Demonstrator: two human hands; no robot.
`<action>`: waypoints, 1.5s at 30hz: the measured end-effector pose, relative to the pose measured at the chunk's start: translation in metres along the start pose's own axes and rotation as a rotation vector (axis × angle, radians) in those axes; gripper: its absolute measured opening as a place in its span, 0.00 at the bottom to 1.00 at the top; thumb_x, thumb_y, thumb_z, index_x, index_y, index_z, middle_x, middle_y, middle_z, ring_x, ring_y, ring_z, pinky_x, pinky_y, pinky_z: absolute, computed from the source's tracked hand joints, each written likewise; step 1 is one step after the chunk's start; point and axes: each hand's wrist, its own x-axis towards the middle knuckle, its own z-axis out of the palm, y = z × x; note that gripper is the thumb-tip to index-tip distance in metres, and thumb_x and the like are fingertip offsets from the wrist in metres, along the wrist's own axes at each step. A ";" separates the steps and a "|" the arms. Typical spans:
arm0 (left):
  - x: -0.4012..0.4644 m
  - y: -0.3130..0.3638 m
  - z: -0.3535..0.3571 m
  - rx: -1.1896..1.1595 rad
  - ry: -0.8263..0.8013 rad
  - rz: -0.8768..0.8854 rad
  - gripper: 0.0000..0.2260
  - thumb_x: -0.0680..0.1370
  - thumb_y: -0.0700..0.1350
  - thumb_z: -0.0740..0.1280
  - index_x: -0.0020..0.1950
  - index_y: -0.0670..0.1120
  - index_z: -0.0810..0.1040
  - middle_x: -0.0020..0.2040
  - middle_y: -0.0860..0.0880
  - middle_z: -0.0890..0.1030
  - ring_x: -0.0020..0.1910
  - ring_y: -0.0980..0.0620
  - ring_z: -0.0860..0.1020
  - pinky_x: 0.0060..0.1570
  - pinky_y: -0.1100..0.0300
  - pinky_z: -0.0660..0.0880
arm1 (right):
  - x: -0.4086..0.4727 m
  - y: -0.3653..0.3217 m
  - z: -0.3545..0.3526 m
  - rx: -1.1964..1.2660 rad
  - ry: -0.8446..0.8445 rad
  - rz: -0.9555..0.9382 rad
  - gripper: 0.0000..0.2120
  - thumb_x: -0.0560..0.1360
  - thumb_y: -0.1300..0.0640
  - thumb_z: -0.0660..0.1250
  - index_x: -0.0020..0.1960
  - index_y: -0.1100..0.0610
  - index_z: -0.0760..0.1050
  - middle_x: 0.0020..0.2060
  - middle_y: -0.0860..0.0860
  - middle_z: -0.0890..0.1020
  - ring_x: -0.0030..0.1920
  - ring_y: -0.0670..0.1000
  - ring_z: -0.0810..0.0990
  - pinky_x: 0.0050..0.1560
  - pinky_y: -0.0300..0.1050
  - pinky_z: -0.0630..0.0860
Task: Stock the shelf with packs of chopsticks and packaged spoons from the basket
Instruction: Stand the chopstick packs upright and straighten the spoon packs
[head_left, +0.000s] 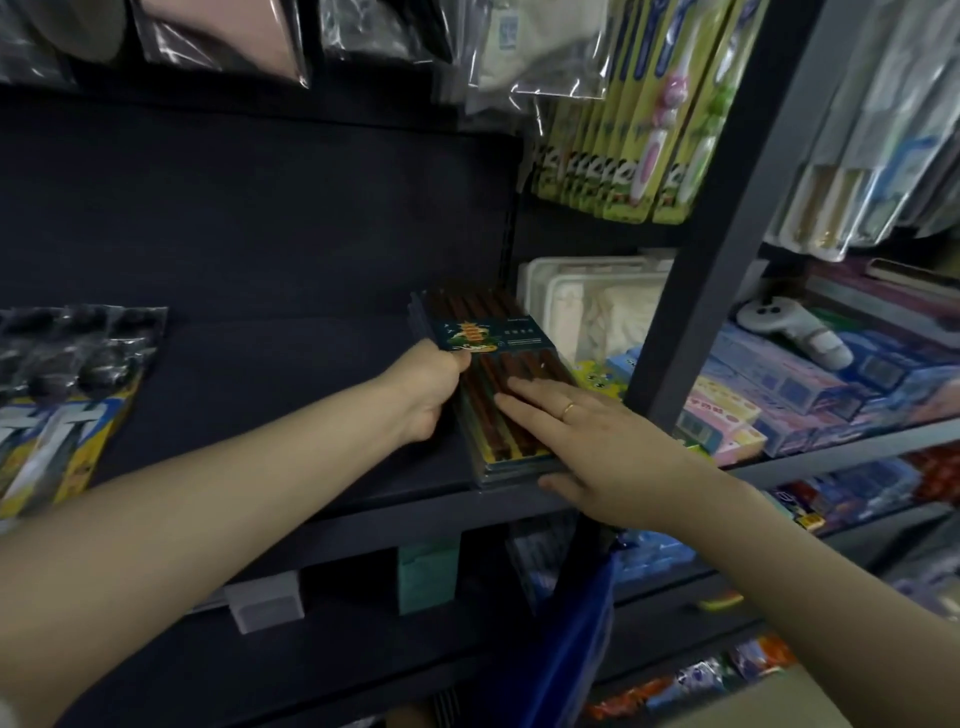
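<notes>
A stack of chopstick packs (483, 332) with dark brown sticks and a teal label lies on the dark shelf (270, 395), against its right side. My left hand (428, 392) grips the stack's left edge, thumb on the label. My right hand (587, 441) lies flat on top of the stack near its front end, fingers spread, thumb under the front corner. A ring is on one finger. The blue basket (571, 639) hangs below the shelf edge, partly seen.
Packaged items (67, 395) lie at the shelf's left end. A dark upright post (711, 244) stands right of the stack. Toothbrush packs (639, 130) hang above; white trays (587, 306) and pastel boxes (779, 395) fill the neighbouring shelf.
</notes>
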 end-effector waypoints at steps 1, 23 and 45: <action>0.001 -0.001 0.004 -0.012 0.029 0.003 0.09 0.80 0.42 0.58 0.58 0.41 0.72 0.57 0.44 0.78 0.54 0.47 0.76 0.52 0.55 0.73 | 0.000 0.000 0.002 0.040 0.008 0.011 0.36 0.78 0.47 0.59 0.77 0.49 0.39 0.78 0.49 0.45 0.77 0.51 0.47 0.75 0.46 0.46; -0.006 -0.014 0.021 -0.164 0.141 0.024 0.25 0.79 0.46 0.58 0.74 0.50 0.53 0.67 0.42 0.71 0.58 0.45 0.75 0.48 0.50 0.77 | 0.017 0.006 0.001 0.024 -0.039 0.025 0.37 0.78 0.53 0.60 0.77 0.52 0.40 0.78 0.49 0.43 0.77 0.53 0.46 0.77 0.51 0.47; -0.010 -0.018 -0.027 0.016 -0.166 0.071 0.22 0.77 0.45 0.62 0.71 0.50 0.63 0.64 0.51 0.74 0.62 0.54 0.72 0.69 0.57 0.62 | 0.084 0.021 -0.007 0.910 0.146 0.741 0.29 0.69 0.36 0.67 0.59 0.58 0.72 0.54 0.55 0.80 0.53 0.56 0.79 0.56 0.51 0.78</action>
